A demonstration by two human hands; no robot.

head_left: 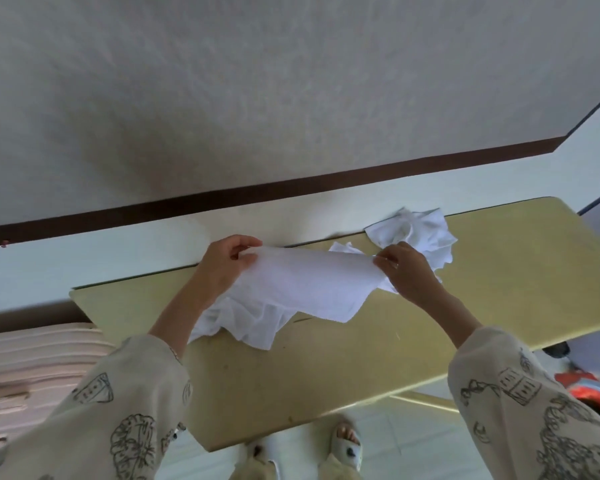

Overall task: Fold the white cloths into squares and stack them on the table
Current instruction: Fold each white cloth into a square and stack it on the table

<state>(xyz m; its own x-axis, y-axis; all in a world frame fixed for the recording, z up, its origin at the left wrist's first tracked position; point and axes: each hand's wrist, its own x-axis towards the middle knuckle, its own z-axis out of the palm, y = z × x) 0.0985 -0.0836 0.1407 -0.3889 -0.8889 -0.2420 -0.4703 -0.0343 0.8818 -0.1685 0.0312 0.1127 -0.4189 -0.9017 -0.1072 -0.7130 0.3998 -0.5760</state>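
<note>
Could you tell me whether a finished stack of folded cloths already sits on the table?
No, the table shows only a crumpled cloth pile and the held cloth.

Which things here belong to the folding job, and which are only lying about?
Job: held cloth, cloth pile, table, left hand, right hand.
Lying about: pink stack, red thing on the floor.

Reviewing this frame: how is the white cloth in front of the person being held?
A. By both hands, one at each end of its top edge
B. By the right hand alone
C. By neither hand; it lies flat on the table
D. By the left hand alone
A. The left hand and the right hand each pinch one end of the cloth's raised top edge, while its lower part drapes onto the table.
</note>
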